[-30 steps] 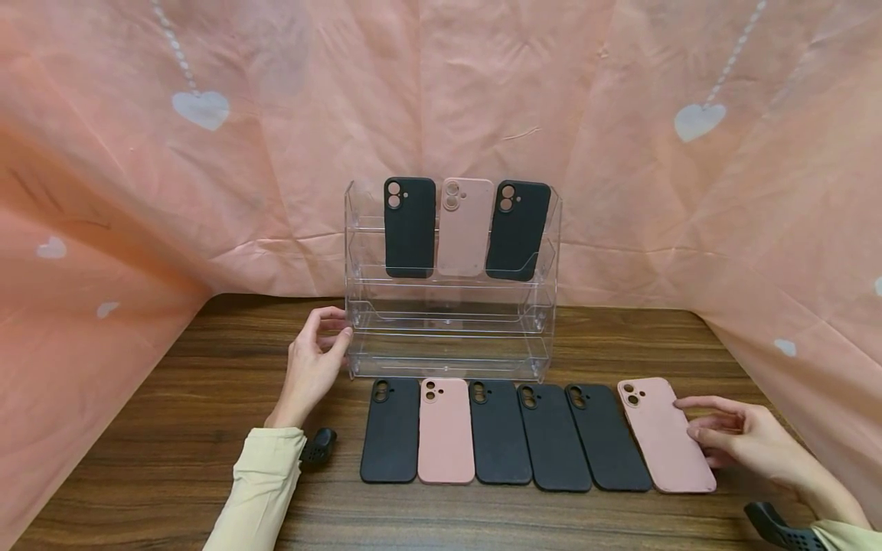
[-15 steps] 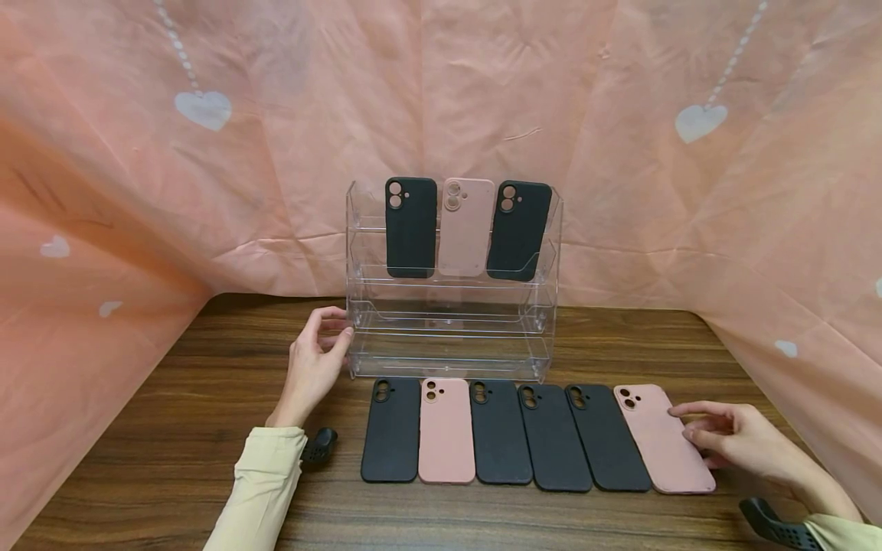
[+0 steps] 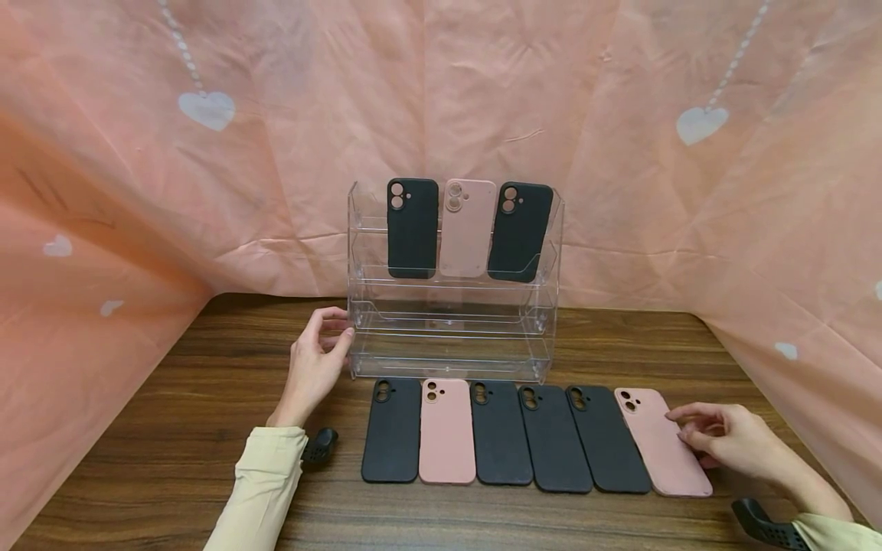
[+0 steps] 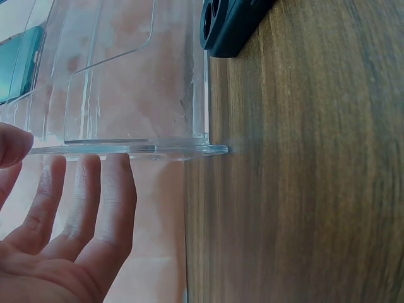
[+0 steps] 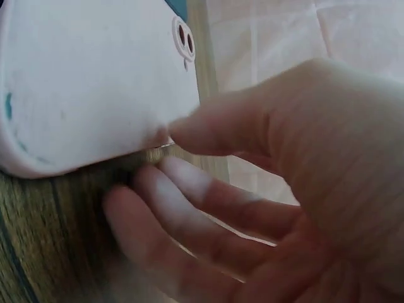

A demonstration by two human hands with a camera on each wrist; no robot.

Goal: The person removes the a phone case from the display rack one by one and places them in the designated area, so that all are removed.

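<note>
right hand (image 3: 723,442) at right edge of pink case (image 3: 663,442), thumb on top, fingers seemingly slipping under (blurred) | case: matte, flat on bench (image 3: 172,428), rightmost in row, long axis pointing away | left hand (image 3: 313,367) relaxed, fingers straight against clear acrylic rack (image 3: 451,337) side

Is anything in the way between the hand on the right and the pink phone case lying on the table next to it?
Nothing visible is. The right hand is already at the pink case's right edge, its fingers touching that rim.
</note>
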